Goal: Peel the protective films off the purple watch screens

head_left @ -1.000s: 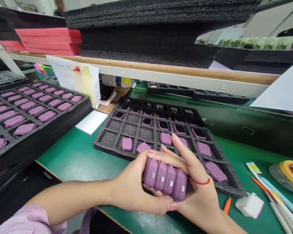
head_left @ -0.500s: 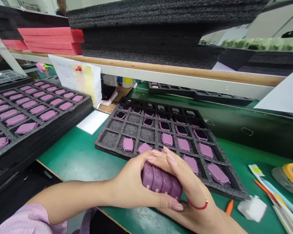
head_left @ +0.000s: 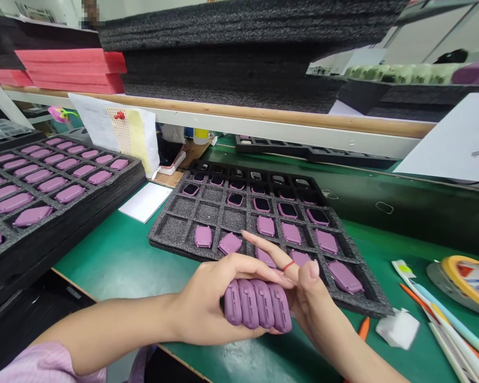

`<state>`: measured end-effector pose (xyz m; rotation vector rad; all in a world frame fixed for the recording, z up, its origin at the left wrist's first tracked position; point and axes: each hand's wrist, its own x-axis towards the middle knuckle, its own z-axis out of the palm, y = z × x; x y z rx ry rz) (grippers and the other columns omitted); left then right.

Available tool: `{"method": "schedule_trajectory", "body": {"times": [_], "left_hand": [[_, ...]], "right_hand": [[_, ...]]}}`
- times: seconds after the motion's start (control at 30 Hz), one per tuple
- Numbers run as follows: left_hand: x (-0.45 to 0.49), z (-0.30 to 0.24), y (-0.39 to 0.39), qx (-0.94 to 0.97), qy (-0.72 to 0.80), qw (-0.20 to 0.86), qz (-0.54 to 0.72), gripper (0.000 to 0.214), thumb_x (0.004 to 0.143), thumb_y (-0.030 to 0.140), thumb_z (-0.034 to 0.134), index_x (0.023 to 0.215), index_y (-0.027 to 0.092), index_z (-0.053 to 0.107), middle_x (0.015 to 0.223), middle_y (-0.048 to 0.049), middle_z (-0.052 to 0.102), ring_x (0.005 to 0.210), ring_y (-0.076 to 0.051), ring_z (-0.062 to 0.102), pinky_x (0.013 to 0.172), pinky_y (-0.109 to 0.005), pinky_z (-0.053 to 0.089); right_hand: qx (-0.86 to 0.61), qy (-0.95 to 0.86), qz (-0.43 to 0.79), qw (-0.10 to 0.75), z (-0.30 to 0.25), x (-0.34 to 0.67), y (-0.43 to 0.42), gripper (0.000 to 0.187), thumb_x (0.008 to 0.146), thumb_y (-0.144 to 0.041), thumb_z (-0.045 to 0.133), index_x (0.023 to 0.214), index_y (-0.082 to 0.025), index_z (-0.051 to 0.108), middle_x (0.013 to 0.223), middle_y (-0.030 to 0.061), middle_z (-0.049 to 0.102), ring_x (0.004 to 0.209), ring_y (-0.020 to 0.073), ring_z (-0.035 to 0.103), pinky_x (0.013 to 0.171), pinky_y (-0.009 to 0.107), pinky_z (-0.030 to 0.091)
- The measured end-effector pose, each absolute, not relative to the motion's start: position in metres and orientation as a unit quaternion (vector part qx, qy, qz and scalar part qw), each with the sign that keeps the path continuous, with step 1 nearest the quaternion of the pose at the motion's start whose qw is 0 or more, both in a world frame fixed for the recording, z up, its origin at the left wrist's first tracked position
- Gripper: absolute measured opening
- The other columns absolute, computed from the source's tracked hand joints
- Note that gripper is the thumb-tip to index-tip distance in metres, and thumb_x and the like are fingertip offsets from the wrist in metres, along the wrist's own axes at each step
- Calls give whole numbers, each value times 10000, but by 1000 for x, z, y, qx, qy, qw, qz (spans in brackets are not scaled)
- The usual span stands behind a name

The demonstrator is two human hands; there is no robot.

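My left hand (head_left: 207,298) is wrapped round a row of several purple watch cases (head_left: 257,305), stacked face to face with their slotted sides toward me. My right hand (head_left: 309,290) is beside the row's right end, index finger stretched out and thumb raised; it touches the left fingertips, and some of its fingers are hidden. Just beyond both hands lies a black foam tray (head_left: 174,229). Its nearer right pockets hold purple cases, such as a purple watch case (head_left: 326,241), while farther pockets hold ones with dark screens, such as a screened watch case (head_left: 288,210).
At left stands a stack of foam trays (head_left: 115,183) full of purple cases. A white pad (head_left: 146,202) lies between the trays. To the right are a crumpled white wipe (head_left: 398,328), pens, a toothbrush (head_left: 403,268) and a tape roll (head_left: 463,282). A shelf (head_left: 263,118) crosses behind.
My right hand has come off the top of the row and opened out to the right. The row in my left hand has turned, now showing its slotted sides. The view has shifted slightly right.
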<state>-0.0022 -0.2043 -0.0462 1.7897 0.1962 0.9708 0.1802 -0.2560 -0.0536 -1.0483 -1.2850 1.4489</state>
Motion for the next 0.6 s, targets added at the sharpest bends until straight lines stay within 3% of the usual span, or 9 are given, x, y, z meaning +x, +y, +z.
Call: {"method": "schedule_trajectory", "body": {"times": [0.13, 0.23, 0.4, 0.5, 0.6], "left_hand": [[-3, -45, -204, 772, 90, 478, 409, 455, 805, 175, 752, 1199, 220, 529, 1218, -105, 740, 1139, -222, 718, 979, -305, 569], [-3, -45, -204, 786, 102, 458, 403, 451, 810, 216, 761, 1200, 220, 533, 1195, -112, 743, 1121, -233, 723, 972, -322, 568], [-2, -49, -203, 783, 63, 468, 405, 405, 917, 287, 671, 1285, 231, 512, 1261, -109, 715, 1195, -232, 675, 1056, -389, 507], [-1, -55, -203, 800, 73, 422, 420, 501, 945, 466, 602, 1364, 224, 472, 1397, -155, 616, 1339, -291, 556, 1144, -469, 417], [0, -62, -205, 813, 91, 381, 431, 608, 950, 410, 598, 1485, 286, 336, 1501, -141, 494, 1503, -315, 336, 1219, -532, 293]], "right_hand": [[-422, -498, 604, 457, -50, 178, -260, 826, 874, -816, 389, 1527, -312, 419, 1229, 116, 738, 1144, 338, 714, 943, 523, 587], [-431, -507, 589, 459, -50, 177, -260, 828, 853, -786, 509, 1526, -314, 411, 1193, 98, 742, 1146, 316, 713, 991, 502, 562], [-425, -535, 555, 474, -50, 169, -261, 1005, 675, -659, 824, 1513, -312, 391, 1244, 104, 719, 1078, 302, 746, 883, 424, 632], [-446, -556, 501, 490, -49, 162, -262, 1071, 651, -524, 895, 1542, -297, 345, 1212, 111, 735, 1021, 294, 765, 834, 400, 657], [-461, -584, 436, 507, -47, 159, -262, 1062, 702, -363, 878, 1581, -305, 286, 1000, 62, 787, 857, 259, 791, 750, 365, 676]]}}
